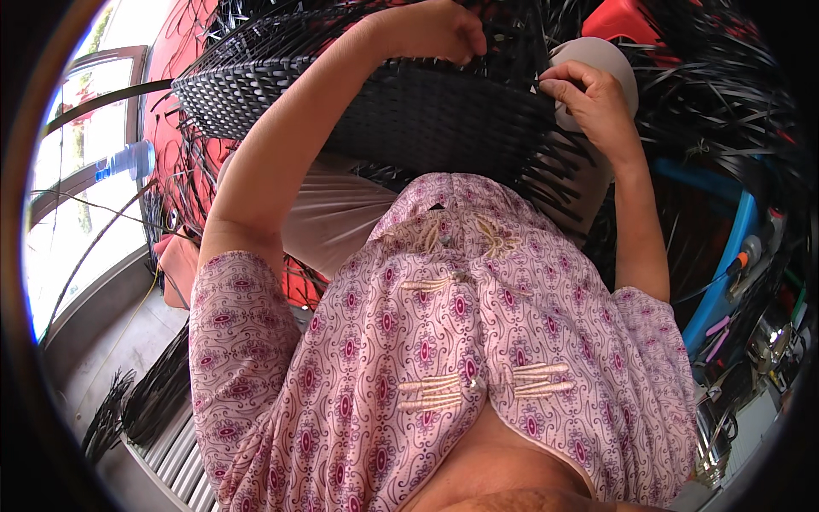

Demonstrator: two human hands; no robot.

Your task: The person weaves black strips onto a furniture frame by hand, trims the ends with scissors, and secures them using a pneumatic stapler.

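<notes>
Weave (pixel 401 115) looks light, springy, best held by its firm edge, where right fingers (pixel 567 88) pinch; left fingers (pixel 472 38) curled, grip unclear.

Got left arm (pixel 299 128) angled far and rightward, with left hand (pixel 442 36) curled. Holding right forearm (pixel 641 226) extended far at right, with right hand (pixel 590 96) pointing left, in pinch pose.

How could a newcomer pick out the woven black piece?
Above the patterned shirt, find the right hand. The woven black piece stretches leftward from there, below the left hand. Its tight weave sets it apart from the loose black strips around it.
</notes>
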